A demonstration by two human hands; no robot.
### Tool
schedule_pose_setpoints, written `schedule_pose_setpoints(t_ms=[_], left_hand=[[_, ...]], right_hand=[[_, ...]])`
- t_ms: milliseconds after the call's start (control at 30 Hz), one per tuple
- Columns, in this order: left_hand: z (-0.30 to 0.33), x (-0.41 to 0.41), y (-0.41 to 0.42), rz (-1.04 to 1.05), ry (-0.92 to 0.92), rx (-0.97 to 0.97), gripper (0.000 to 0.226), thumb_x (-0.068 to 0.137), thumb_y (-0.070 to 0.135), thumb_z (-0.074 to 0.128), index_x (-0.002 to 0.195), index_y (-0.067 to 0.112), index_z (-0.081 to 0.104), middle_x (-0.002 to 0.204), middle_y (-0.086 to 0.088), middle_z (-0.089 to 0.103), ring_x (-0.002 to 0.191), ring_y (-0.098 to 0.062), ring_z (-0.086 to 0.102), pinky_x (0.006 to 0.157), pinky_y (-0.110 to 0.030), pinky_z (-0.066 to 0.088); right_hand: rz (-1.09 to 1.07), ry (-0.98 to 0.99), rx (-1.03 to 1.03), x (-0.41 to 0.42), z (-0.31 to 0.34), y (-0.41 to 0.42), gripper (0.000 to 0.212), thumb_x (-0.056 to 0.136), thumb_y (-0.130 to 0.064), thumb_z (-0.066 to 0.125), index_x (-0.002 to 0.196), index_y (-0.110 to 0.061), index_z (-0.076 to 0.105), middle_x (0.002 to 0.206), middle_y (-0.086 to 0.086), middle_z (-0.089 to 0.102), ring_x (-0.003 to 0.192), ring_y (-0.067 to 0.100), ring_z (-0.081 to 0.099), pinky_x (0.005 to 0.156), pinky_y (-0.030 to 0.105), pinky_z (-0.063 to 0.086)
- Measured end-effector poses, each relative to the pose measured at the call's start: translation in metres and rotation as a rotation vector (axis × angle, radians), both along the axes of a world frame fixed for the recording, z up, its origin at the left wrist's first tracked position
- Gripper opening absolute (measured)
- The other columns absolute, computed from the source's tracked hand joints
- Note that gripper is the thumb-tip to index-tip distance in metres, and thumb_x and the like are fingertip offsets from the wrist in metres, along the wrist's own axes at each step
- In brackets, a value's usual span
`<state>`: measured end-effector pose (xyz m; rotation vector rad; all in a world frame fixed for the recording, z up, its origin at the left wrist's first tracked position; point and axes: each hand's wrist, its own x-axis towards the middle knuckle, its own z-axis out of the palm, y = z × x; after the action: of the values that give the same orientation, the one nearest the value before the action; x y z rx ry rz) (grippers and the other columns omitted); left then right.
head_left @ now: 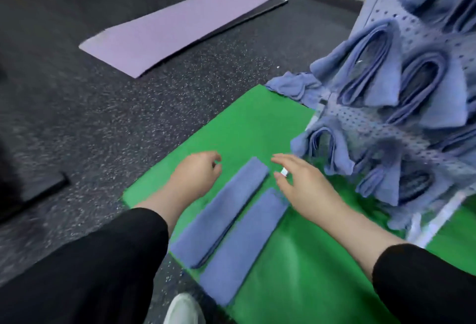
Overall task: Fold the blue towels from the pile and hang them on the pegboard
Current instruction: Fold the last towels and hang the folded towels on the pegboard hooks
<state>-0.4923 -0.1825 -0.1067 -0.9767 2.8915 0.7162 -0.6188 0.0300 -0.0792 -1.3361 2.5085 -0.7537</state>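
Speckled dark rubber floor carries a green mat (257,123); on it, two soft blue towels folded into long strips (221,210) lie beside the pegboard (381,123). Left hand (198,171) and right hand (301,182) hover open, empty. Limp, light cloth: probably best pinched mid-strip

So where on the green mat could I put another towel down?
The green floor mat is bare beyond the two hands, up to the loose blue towel pile, and near you, right of the two folded blue towel strips. It is crowded beside the blue pegboard, where hung towels droop.
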Motion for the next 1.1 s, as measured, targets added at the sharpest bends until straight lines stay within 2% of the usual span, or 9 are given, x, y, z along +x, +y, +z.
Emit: schedule_pose_setpoints(t_ms=[133,367,533,767,833,900,1000,1033,1100], left_hand=[[-0.049,0.034,-0.024,-0.023,-0.255,0.041,0.038,0.101,0.030,0.052,0.135,0.016,0.060,0.129,-0.013,0.068,0.118,-0.031,0.062,0.093,-0.035,0.049],[-0.096,0.029,-0.024,-0.014,-0.295,0.134,0.043,0.101,0.035,0.054,0.132,0.006,0.058,0.133,-0.019,0.063,0.123,-0.035,0.058,0.098,-0.039,0.049],[-0.129,0.027,-0.008,-0.084,-0.361,0.136,0.036,0.099,0.037,0.055,0.114,0.006,0.063,0.124,-0.021,0.066,0.114,-0.037,0.061,0.086,-0.037,0.047],[-0.140,0.022,-0.007,-0.031,-0.317,0.170,0.029,0.094,0.030,0.061,0.103,0.003,0.065,0.112,-0.022,0.069,0.105,-0.038,0.063,0.077,-0.037,0.044],[-0.138,0.018,-0.006,0.029,-0.301,0.239,0.028,0.090,0.028,0.063,0.099,0.001,0.066,0.106,-0.023,0.070,0.099,-0.037,0.065,0.070,-0.034,0.042],[-0.132,0.015,-0.006,0.107,-0.239,0.353,0.023,0.086,0.025,0.065,0.090,0.002,0.067,0.091,-0.021,0.070,0.082,-0.033,0.064,0.061,-0.030,0.037],[-0.117,0.013,-0.003,0.220,-0.053,0.635,0.018,0.084,0.017,0.067,0.070,0.016,0.056,0.060,-0.003,0.052,0.052,-0.017,0.043,0.043,-0.024,0.028],[-0.110,0.013,-0.002,0.237,-0.010,0.725,0.019,0.084,0.015,0.067,0.070,0.018,0.054,0.057,0.001,0.047,0.048,-0.011,0.039,0.040,-0.021,0.026],[-0.091,0.011,0.001,0.276,0.062,0.885,0.013,0.077,0.017,0.070,0.074,0.020,0.057,0.059,0.002,0.050,0.052,-0.010,0.042,0.043,-0.019,0.031]], right_hand=[[0.100,-0.106,0.252,0.028,-0.061,-0.028,0.048,0.101,-0.019,0.055,0.148,-0.010,0.047,0.159,0.005,0.040,0.147,0.018,0.037,0.119,0.022,0.018],[0.205,-0.072,0.570,0.039,-0.123,-0.058,0.058,0.106,-0.024,0.042,0.161,-0.018,0.022,0.170,0.006,0.012,0.155,0.020,0.018,0.123,0.039,0.023],[0.299,-0.011,0.698,0.048,-0.146,-0.085,0.062,0.105,-0.014,0.033,0.162,-0.020,0.010,0.171,0.000,0.000,0.157,0.020,0.005,0.123,0.054,0.013],[0.297,0.033,0.717,0.056,-0.160,-0.096,0.064,0.103,-0.008,0.032,0.162,-0.016,0.008,0.171,0.002,-0.001,0.157,0.021,0.004,0.123,0.054,0.010],[0.290,0.021,0.686,0.055,-0.158,-0.094,0.065,0.103,-0.009,0.033,0.162,-0.016,0.009,0.171,0.001,0.001,0.157,0.021,0.005,0.123,0.053,0.011],[0.274,0.009,0.628,0.052,-0.155,-0.090,0.069,0.100,-0.010,0.038,0.162,-0.018,0.009,0.171,0.000,0.002,0.157,0.021,0.003,0.125,0.052,0.011],[0.287,0.019,0.535,0.044,-0.146,-0.080,0.088,0.090,-0.017,0.055,0.162,-0.023,0.004,0.170,-0.004,-0.007,0.156,0.019,-0.010,0.126,0.050,0.007],[0.294,0.011,0.522,0.040,-0.142,-0.076,0.094,0.087,-0.019,0.058,0.161,-0.026,0.000,0.170,-0.005,-0.010,0.156,0.017,-0.013,0.126,0.050,0.004],[0.282,0.015,0.491,0.033,-0.133,-0.069,0.102,0.085,-0.022,0.060,0.161,-0.030,-0.008,0.169,-0.008,-0.012,0.155,0.014,-0.016,0.127,0.048,0.002]])
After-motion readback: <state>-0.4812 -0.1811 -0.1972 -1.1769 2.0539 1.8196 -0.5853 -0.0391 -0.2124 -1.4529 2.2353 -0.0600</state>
